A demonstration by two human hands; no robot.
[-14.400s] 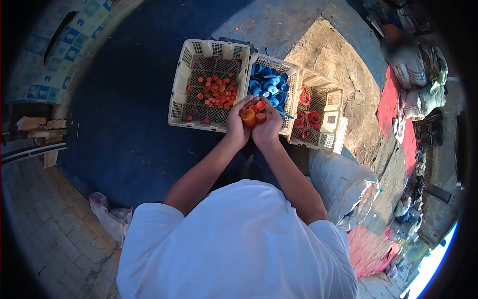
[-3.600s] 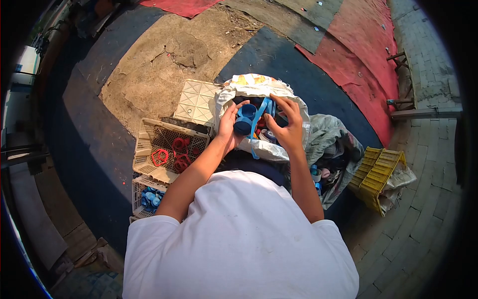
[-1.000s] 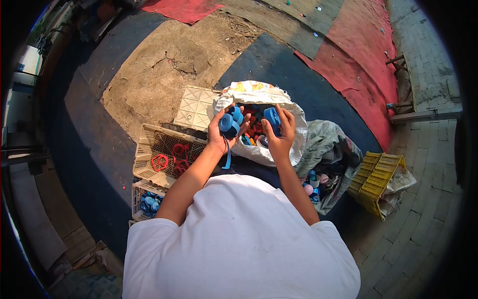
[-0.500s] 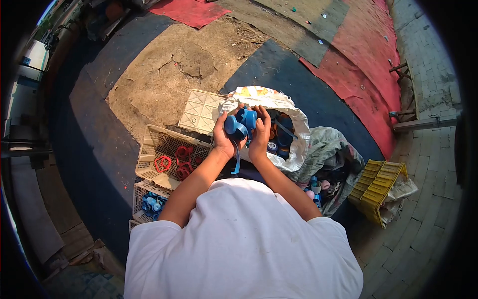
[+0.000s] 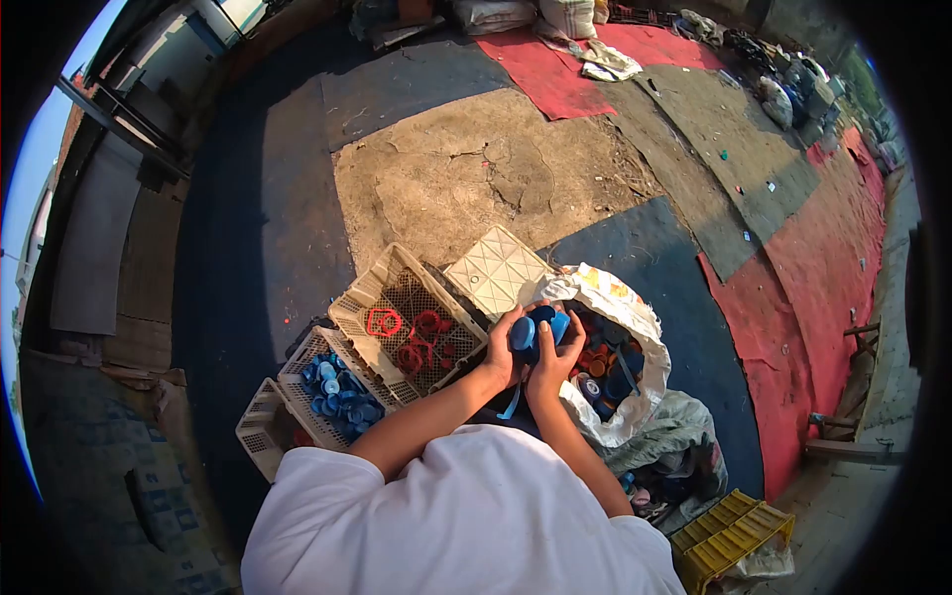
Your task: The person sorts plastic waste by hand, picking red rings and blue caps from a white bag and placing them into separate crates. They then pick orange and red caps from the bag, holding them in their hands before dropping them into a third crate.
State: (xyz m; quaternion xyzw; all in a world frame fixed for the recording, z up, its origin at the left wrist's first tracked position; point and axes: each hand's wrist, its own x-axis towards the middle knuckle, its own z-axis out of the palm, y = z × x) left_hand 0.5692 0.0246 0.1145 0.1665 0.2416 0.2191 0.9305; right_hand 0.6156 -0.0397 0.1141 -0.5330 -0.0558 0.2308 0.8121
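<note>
Several blue plastic caps (image 5: 523, 334) are gathered between my two hands, in front of the white sack. My left hand (image 5: 502, 355) is closed round their left side, while my right hand (image 5: 551, 367) curls round them from the right. A blue strap (image 5: 511, 405) dangles below my hands. Right beside them, the open white sack (image 5: 652, 352) holds orange, blue and dark caps (image 5: 595, 362). My palms and some of the caps are partly hidden by my fingers.
Left of my hands, a beige crate (image 5: 347, 315) holds red ring-shaped pieces (image 5: 385, 321). Beside it are a crate of blue caps (image 5: 342, 397) and another crate (image 5: 260, 436). A pale lid-like panel (image 5: 496, 268) lies ahead. A grey-green sack (image 5: 684, 421) and yellow crate (image 5: 729, 535) stand at right.
My view has swung left and up, so the crates show more fully. My hands, still around the blue caps, have drawn closer together beside the white sack's left edge.
</note>
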